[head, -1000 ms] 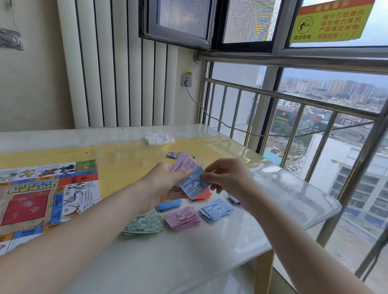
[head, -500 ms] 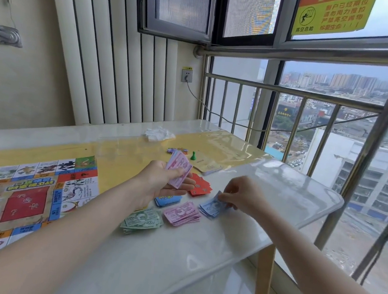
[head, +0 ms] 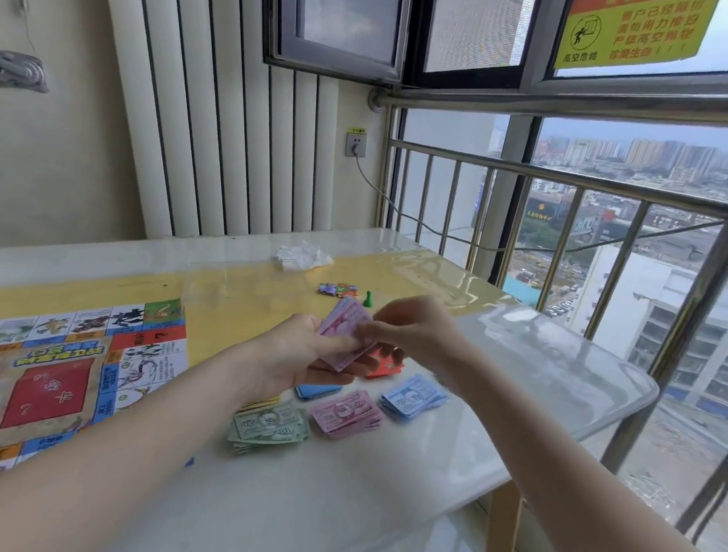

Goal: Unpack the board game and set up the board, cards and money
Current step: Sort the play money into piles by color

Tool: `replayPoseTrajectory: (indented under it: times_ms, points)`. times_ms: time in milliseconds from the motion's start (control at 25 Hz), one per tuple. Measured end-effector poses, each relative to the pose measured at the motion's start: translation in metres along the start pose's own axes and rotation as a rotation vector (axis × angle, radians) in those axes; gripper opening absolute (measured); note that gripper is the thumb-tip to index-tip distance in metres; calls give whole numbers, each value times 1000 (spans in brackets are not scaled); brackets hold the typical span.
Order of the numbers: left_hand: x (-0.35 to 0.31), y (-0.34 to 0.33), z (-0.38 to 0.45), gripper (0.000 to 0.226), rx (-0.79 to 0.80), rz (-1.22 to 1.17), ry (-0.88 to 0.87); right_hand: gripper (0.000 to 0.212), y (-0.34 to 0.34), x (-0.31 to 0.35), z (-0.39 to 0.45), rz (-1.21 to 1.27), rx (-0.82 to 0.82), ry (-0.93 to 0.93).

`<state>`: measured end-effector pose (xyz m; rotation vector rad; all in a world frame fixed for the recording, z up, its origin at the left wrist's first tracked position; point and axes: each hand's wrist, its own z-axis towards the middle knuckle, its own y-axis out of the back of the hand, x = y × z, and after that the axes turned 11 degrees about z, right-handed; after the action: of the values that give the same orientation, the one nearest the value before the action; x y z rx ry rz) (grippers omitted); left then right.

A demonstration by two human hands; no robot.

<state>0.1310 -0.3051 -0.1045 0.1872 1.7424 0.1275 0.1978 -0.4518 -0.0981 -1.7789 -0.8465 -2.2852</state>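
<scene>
Above the middle of the glossy white table [head: 551, 363]: left hand [head: 295, 355], fingers curled round a fanned wad of pink paper play banknotes [head: 342, 331]; right hand [head: 415, 330], fingertips pinching the top edge of the same wad. On the tabletop just near of the hands, left to right: stack of green paper notes [head: 268, 426], stack of pink paper notes [head: 347, 414], stack of pale blue paper notes [head: 413, 395]. Partly under the hands: blue cards [head: 317, 392] and red cards [head: 387, 365]. Far of the hands: small green plastic pawn [head: 367, 298], upright, beside a few small coloured tokens [head: 337, 289]. Farther still: crumpled white wrapper [head: 301, 257]. Left side of table: colourful printed game board [head: 48, 381], lying flat, unfolded.
</scene>
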Motion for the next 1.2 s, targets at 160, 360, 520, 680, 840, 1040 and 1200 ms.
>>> replayPoseTrajectory:
  times_ms: [160,360,520,680,840,1040,1200]
  points:
    - [-6,16,-5,27,140,-159,20,7,-5,1,9,64,-3,24]
    - [-5,20,-10,19,130,-73,52,24,-4,7,3,97,115,-36]
    - [0,24,-17,16,90,-51,47,20,-7,6,-2,40,120,-28]
    - [2,31,-22,24,81,-82,17,11,-14,11,-6,4,100,-32]
    - [5,36,-26,19,-13,24,27,16,-17,13,-10,-72,134,-65]
    - [12,46,-29,22,-101,-19,22,26,-13,-6,-19,-251,112,-145]
    - [14,40,-29,22,-68,24,34,37,-25,-11,-24,-846,130,-75]
